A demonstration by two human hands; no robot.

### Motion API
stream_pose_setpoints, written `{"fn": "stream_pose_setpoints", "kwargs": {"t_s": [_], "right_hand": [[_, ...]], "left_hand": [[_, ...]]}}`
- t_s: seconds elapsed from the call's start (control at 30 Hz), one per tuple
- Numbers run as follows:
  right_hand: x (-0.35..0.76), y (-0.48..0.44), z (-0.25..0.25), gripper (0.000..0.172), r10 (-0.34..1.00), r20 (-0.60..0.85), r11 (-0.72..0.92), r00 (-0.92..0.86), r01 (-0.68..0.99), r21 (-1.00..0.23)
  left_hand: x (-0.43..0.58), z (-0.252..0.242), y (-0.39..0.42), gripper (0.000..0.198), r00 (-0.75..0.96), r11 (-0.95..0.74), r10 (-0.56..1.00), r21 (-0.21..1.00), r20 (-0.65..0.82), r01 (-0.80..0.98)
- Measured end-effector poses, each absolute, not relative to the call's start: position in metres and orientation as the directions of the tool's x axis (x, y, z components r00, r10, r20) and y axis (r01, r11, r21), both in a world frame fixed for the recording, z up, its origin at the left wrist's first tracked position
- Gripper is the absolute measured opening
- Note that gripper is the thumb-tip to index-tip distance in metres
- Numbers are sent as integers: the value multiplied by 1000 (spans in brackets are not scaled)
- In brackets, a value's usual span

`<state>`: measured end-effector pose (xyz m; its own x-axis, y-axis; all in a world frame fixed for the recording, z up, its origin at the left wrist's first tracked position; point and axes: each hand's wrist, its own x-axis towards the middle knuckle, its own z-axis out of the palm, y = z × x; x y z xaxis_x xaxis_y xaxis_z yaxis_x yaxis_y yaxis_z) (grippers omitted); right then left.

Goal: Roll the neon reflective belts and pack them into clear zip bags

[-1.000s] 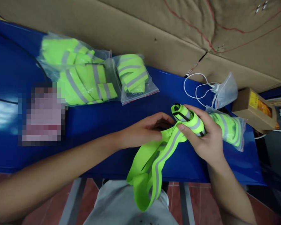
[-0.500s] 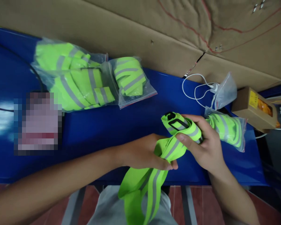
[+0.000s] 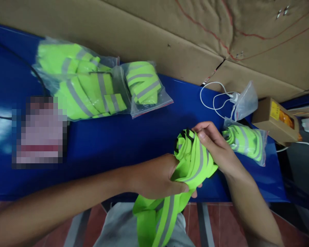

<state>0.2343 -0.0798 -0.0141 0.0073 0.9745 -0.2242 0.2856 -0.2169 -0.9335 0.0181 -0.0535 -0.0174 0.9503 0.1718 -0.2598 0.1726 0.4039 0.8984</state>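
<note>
Between my hands is a neon-yellow reflective strap (image 3: 195, 161) with grey stripes, partly rolled into a bundle with black buckle pieces at its upper end. My left hand (image 3: 159, 178) is wrapped round the lower part of the bundle, thumb across the front. My right hand (image 3: 217, 145) pinches the bundle's upper right edge between thumb and fingers. The strap's loose lengths hang below my left hand over my lap. Just right of my right hand lies a clear zip bag with a rolled strap (image 3: 245, 142).
Several bagged neon straps (image 3: 84, 85) lie at the back left, beside a smaller bagged roll (image 3: 143, 82). A pixelated object (image 3: 39, 132) sits at the left. White cable (image 3: 213, 99), an open cardboard box (image 3: 275, 120) and a cardboard-covered wall (image 3: 144, 37) border the blue table (image 3: 105, 144).
The rolled bundle has turned, so its coiled end and more layers show. My right hand has shifted slightly up and left along its edge, while my left hand stays round the strap.
</note>
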Motion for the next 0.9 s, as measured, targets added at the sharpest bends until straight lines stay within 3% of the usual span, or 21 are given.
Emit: {"fn": "stream_pose_setpoints", "kwargs": {"t_s": [0.1, 0.17, 0.23, 0.3, 0.37, 0.4, 0.5, 0.57, 0.77, 0.9], "right_hand": [[236, -83, -15, 17, 999, -14, 6, -39, 483, -875], [237, -86, -11, 21, 992, -8, 63, -127, 543, -837], [236, -90, -7, 37, 955, -46, 130, -293, 553, -823], [232, -93, -5, 67, 902, -88, 191, -423, 573, -797], [225, -96, -4, 89, 904, -127, 174, -409, 621, -765], [221, -98, -5, 90, 920, -147, 131, -362, 641, -756], [211, -100, -8, 77, 961, -172, 15, -215, 663, -748], [209, -100, -11, 75, 980, -114, 29, -160, 692, -722], [211, -97, -14, 59, 987, 69, 157, -148, 738, -656], [213, -98, -9, 56, 979, 182, 190, -95, 757, -626]], "left_hand": [[18, -14, -52, 22, 963, 361, 169, 923, -208, 136], [18, -14, -50, 17, 966, 276, 205, 956, -159, 99], [19, -16, -48, 13, 953, 187, 281, 980, -113, 61], [19, -19, -45, 12, 934, 152, 340, 987, -104, 55], [19, -21, -44, 10, 925, 153, 360, 986, -119, 68], [20, -22, -44, 9, 926, 169, 357, 983, -125, 67], [23, -24, -45, 13, 922, 334, 346, 941, -173, 52], [26, -26, -48, 16, 901, 491, 357, 870, -247, 44], [30, -28, -57, 24, 772, 849, 278, 522, -572, 81], [30, -27, -60, 50, 836, 915, 207, 402, -509, 18]]}}
